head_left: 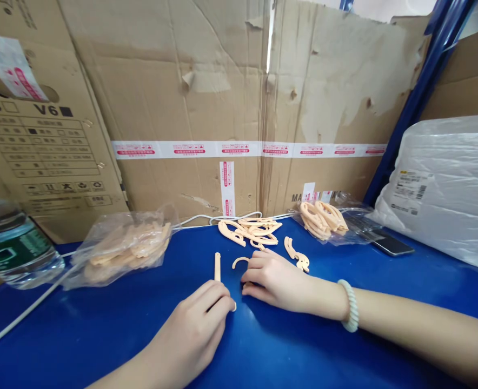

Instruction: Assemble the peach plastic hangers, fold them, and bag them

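Note:
My left hand (200, 321) is closed around a peach plastic hanger arm (217, 267), whose straight end stands out past the fingers. Just to the right, my right hand (277, 281) has its fingers curled around a peach hanger hook (239, 261). Only the curved tip of that hook shows; the fingers cover the rest. The two hands are a small gap apart, low over the blue table (287, 351). Beyond my right hand lie a loose curved hanger piece (290, 247) and a small hook-shaped piece (303, 262). Behind them is a pile of folding hangers (259, 231).
Clear bags of peach hanger parts lie left (129, 248) and right (324, 219). A phone (393, 244) rests by the right bag. At far left stands a water bottle (18, 251), near a white cable (32, 310). Cardboard (190, 108) walls the back; a white wrapped package (445, 183) sits right.

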`<control>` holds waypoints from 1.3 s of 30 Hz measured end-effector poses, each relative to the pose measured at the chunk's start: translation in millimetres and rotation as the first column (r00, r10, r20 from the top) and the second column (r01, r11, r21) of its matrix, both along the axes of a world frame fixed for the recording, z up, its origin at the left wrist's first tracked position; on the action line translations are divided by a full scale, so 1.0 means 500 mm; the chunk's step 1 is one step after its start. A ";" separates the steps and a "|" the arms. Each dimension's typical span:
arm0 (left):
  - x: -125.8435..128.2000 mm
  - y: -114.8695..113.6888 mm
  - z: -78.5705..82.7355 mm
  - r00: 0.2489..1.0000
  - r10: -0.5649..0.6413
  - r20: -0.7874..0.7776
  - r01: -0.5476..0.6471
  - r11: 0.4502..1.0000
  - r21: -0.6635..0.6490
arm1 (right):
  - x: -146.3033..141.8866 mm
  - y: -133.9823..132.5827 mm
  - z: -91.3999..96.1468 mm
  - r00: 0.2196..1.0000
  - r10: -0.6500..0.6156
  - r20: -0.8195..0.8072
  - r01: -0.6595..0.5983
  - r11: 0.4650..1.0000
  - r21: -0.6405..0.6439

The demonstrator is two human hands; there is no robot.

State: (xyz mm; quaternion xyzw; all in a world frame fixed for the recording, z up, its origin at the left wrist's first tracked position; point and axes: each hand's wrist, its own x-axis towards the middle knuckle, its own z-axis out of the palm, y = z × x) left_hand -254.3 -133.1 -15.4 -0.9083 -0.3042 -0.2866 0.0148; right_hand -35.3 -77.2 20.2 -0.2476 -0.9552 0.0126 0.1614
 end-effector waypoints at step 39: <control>0.010 -0.014 0.024 0.997 -0.007 -0.073 0.022 0.979 0.205 | 0.118 0.325 0.031 0.787 -0.429 -0.443 0.120 0.810 -0.573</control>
